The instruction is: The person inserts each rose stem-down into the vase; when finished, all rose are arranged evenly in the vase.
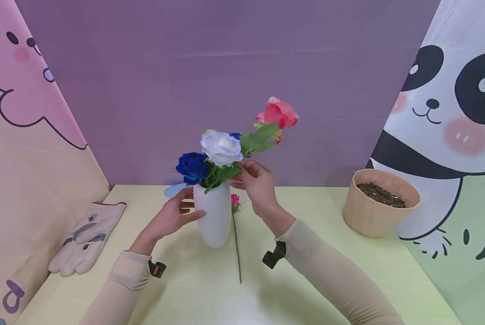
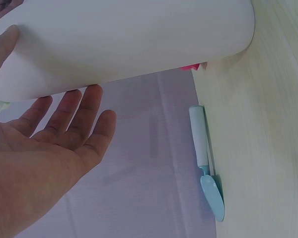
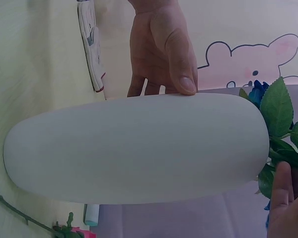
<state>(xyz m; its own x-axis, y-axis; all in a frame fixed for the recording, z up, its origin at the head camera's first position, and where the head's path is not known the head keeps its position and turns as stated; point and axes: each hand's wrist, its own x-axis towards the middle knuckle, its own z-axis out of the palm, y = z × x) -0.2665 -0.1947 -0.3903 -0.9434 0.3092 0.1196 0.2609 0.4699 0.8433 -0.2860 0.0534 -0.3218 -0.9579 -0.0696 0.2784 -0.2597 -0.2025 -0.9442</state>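
Observation:
A tall white vase stands upright on the table, holding a white rose, blue roses and a coral-pink rose that leans out to the right. My left hand holds the vase's left side, thumb in front and fingers reaching behind; in the left wrist view the fingertips touch its wall. At the vase's mouth, my right hand pinches the pink rose's stem among green leaves; the exact grip is partly hidden. A smaller pink rose lies on the table just right of the vase.
Light grey work gloves lie at the table's left edge. Behind the vase is a small trowel with a pale blue blade. A tan pot of dark soil stands at the right. Printed cloths hang around the table.

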